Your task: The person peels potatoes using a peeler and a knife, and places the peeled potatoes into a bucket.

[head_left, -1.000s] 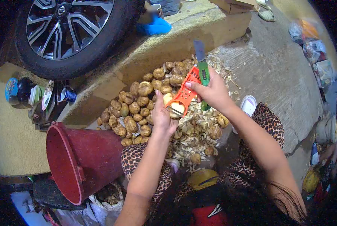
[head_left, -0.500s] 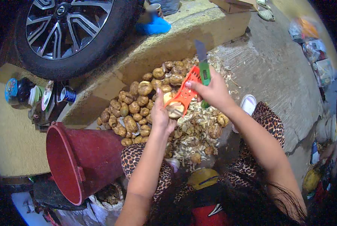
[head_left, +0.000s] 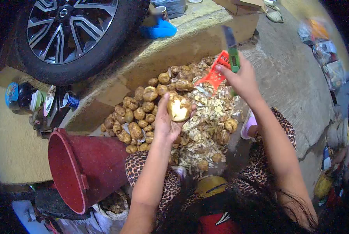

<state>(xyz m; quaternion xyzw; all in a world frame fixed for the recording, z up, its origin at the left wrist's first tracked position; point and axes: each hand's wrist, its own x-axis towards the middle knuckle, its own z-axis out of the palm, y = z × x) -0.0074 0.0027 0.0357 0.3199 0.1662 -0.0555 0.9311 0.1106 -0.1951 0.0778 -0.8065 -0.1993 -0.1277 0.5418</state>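
Observation:
My left hand (head_left: 170, 124) is closed around a partly peeled potato (head_left: 180, 108), its pale flesh facing up and brown skin left at the edges. In my right hand (head_left: 241, 78) are an orange-red peeler (head_left: 217, 73) and a green-handled knife (head_left: 233, 56), its blade pointing up and away. The peeler is apart from the potato, up and to its right. Brown unpeeled potatoes (head_left: 135, 129) lie heaped beyond and left of my left hand. Pale peelings (head_left: 209, 121) cover the ground beneath both hands.
A dark red bucket (head_left: 104, 160) lies on its side at the left. Behind the heap runs a concrete step (head_left: 143, 62), with a car wheel (head_left: 65, 35) and a blue plastic bag (head_left: 161, 29) near it. Plastic bags (head_left: 324, 50) line the right side.
My right hand has drawn the peeler and knife away from the potato, up and to the right. The potato has turned in my left hand and shows a broad peeled face.

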